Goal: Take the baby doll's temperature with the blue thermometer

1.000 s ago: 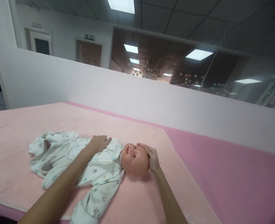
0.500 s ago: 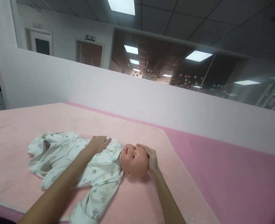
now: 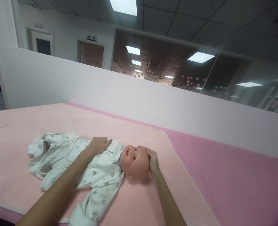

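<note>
A baby doll (image 3: 135, 164) lies on its back on a pale pink pad (image 3: 139, 201), its head toward the right. It is dressed in a white printed baby outfit (image 3: 98, 175) with small animal and dot patterns; one sleeve stretches toward the near edge. My left hand (image 3: 99, 145) rests flat on the doll's chest, fingers extended. Against the top of the doll's head lies my right hand (image 3: 153, 160), its fingers stretched out and curving along the scalp. The outfit's leg part spreads loosely to the left.
Under the pad is a darker pink surface (image 3: 235, 175), showing at the right. A low white wall (image 3: 153, 103) runs behind it, with a glass window (image 3: 176, 62) above carrying heart stickers. Two doors stand at the back left.
Both hands stay in the same places on the doll. The view has shifted very slightly; nothing else has visibly moved.
</note>
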{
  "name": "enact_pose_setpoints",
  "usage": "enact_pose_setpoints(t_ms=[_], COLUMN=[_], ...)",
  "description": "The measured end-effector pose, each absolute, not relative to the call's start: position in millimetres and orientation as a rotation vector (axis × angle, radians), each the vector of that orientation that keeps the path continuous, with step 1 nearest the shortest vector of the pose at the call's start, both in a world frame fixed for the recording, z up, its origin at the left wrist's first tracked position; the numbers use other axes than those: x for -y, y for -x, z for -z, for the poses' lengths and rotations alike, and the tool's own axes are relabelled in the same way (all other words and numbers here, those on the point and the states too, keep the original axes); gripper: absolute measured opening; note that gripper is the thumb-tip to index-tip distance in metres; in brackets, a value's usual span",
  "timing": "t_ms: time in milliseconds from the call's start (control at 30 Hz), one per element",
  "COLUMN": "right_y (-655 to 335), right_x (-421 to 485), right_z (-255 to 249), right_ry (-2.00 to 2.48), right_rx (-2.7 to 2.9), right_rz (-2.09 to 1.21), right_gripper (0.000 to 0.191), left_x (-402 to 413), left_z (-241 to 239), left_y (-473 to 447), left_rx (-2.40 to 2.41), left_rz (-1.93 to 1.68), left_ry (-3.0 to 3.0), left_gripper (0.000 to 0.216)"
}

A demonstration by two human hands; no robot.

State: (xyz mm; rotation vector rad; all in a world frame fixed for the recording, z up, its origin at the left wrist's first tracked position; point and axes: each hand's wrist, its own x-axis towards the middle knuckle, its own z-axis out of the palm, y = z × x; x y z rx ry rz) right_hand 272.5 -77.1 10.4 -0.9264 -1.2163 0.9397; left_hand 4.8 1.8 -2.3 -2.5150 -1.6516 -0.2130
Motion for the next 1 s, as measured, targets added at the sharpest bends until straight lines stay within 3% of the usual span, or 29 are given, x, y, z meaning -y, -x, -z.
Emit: enact_pose_setpoints(t_ms=[467,1000], right_y=[-276,-268], right_x=[71,73], right_z=[-5,-6], right_ry=[0.919,0.932], right_rx=[1.161,1.191], right_rz=[-0.925,-1.047], right_gripper=[0.030,0.027], left_x=[-4,-11], left_z=[3,5], left_y=[-4,-4], left_rx=[1.660,1.908], left_rz=[0.212,0.486], left_ry=[2.543,2.579], left_gripper=[0.039,0.050])
